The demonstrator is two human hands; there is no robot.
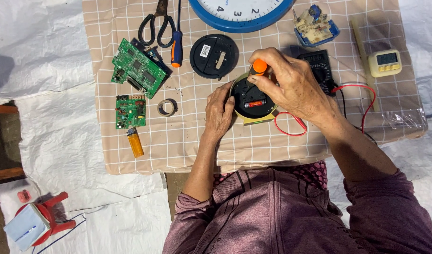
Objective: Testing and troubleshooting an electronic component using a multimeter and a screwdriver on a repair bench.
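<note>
A small round clock point(251, 100) with a yellow rim lies face down on the checked cloth point(187, 141), its black back up and a red-banded battery in its slot. My left hand point(219, 113) presses against its left edge. My right hand point(287, 82) grips an orange-handled screwdriver point(258, 67) held upright over the clock's back. The screwdriver's tip is hidden by my fingers.
On the cloth lie two green circuit boards point(138, 66), scissors point(155, 24), a second screwdriver point(177, 47), a tape roll point(167, 107), an orange lighter point(135, 143), a black round cover point(214, 56), a blue wall clock point(239, 11), a multimeter point(319, 66) with red lead point(291, 124), and a small timer point(384, 62).
</note>
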